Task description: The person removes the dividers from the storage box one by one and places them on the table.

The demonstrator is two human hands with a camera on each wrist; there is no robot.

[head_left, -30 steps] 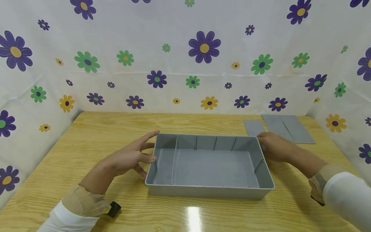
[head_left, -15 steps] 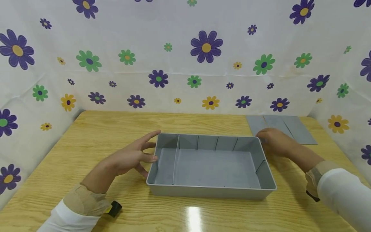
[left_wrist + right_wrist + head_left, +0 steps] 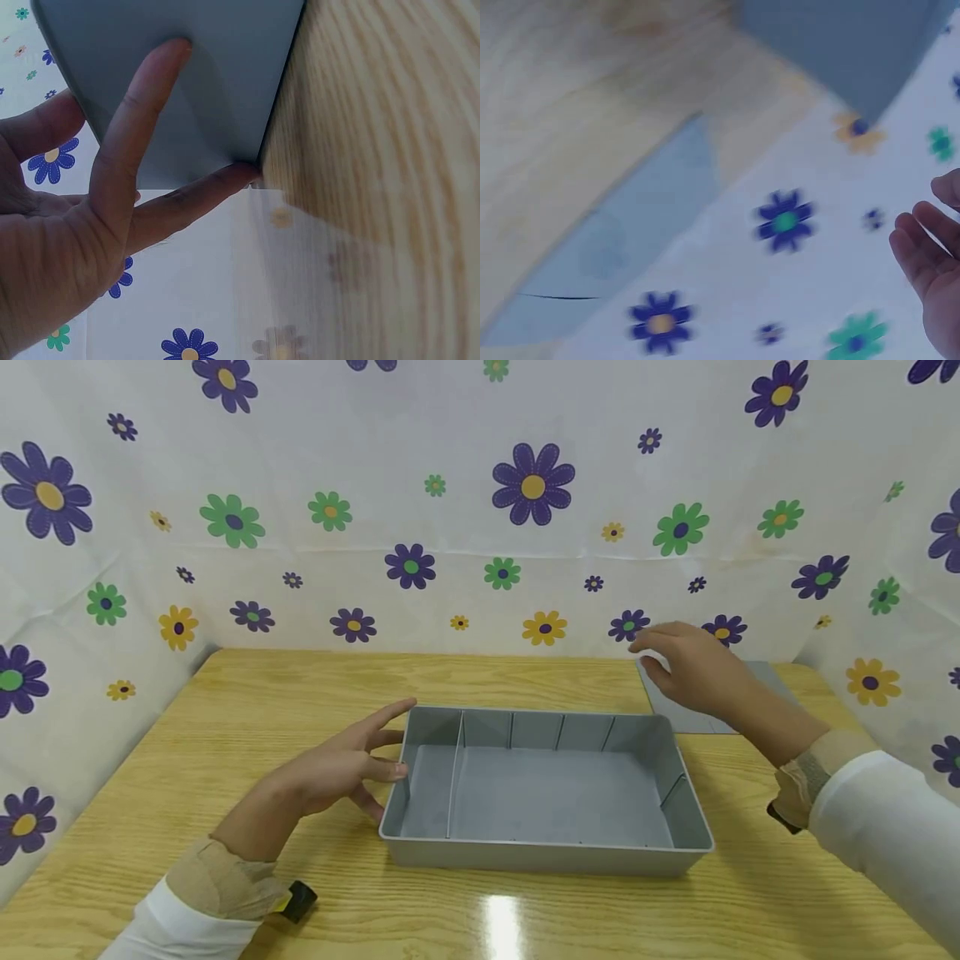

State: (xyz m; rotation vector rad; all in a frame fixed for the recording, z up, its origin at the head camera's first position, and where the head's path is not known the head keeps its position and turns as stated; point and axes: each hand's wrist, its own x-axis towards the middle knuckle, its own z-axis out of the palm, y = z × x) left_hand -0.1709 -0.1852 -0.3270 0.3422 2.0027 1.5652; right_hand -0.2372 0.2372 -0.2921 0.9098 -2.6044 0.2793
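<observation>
Several spread left fingers (image 3: 386, 712) touch the tray (image 3: 555, 797); bent right fingers (image 3: 658, 637) hover empty beyond it.

Right of the left hand (image 3: 337, 768), the tray (image 3: 547, 858) admits entry from above; 1 divider (image 3: 454, 777) bars sideways passage inside. The right hand (image 3: 701, 668) obstructs overhead approach to the grey panels (image 3: 675, 706).

The tray (image 3: 551, 858) looks smooth, matt plastic, the sheets (image 3: 678, 710) likewise; the table (image 3: 352, 902) glossy, grained wood, the backdrop (image 3: 300, 435) creased cloth, the sleeves (image 3: 885, 827) cloth
</observation>
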